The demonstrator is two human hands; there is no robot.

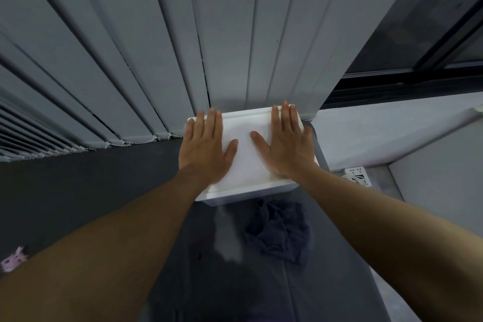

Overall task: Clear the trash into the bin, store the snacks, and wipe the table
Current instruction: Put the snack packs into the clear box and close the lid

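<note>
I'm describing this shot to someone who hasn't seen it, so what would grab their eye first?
The left hand and right hand lie flat, fingers straight, on top of a white box at the centre, backed by grey vertical blinds. Just in front of the box, a crumpled dark blue cloth lies on the dark table.

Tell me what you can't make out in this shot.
1. Inside of the box: head view, its closed top covers it, with the left hand and right hand flat on it.
2. Pink thing: head view, cut off by the left edge, blurred.
3. Power strip: head view, partly behind the right forearm.
</note>
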